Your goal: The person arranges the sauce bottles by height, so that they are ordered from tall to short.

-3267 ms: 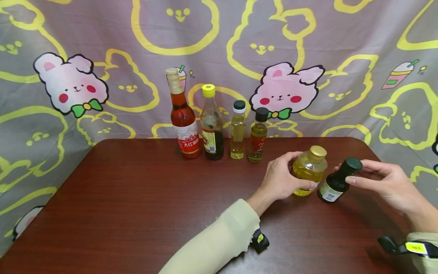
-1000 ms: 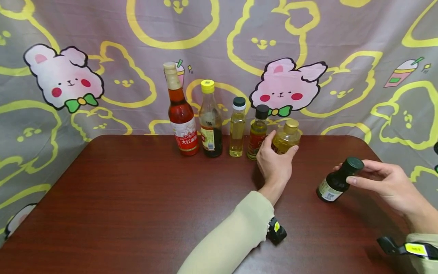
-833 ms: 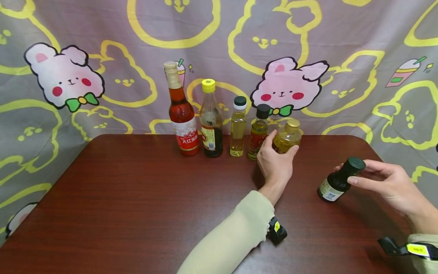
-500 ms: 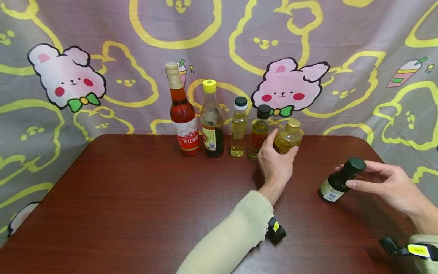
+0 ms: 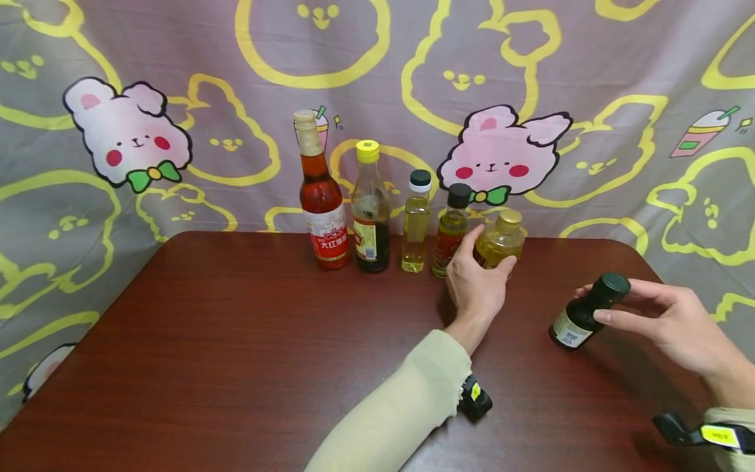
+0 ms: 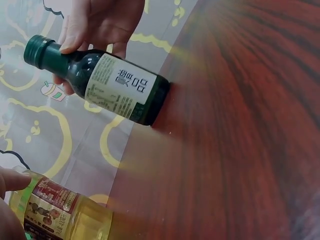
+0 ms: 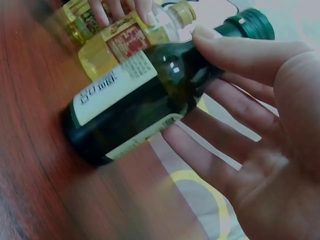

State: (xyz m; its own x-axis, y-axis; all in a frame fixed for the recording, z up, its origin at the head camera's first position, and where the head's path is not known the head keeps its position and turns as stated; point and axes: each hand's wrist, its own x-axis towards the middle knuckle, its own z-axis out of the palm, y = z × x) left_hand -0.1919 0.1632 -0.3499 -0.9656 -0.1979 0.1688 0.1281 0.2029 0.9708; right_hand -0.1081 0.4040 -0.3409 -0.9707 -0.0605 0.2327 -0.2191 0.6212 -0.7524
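Observation:
In the head view my left hand [image 5: 478, 282] grips a squat bottle of yellow oil [image 5: 506, 244] with a gold cap, at the right end of a row. Its red and cream label shows in the left wrist view, below the fingers. My right hand [image 5: 678, 324] holds a small dark green glass bottle [image 5: 579, 319] by its neck, thumb on the near side. That bottle leans toward the hand, its base at the tabletop. The right wrist view shows its pale labels and dark green cap [image 7: 250, 25] close up.
Left of the oil bottle stand a black-capped bottle [image 5: 448, 241], a slim pale-oil bottle [image 5: 415, 229], a yellow-capped bottle of dark sauce [image 5: 371, 226] and a tall red bottle [image 5: 324, 210]. Behind the dark red-brown table [image 5: 248, 341] hangs a patterned curtain [image 5: 236, 59].
My left hand has carried the gold-capped oil bottle from beside the dark green bottle back and left to the row's right end, then stayed there. My right hand has hardly moved.

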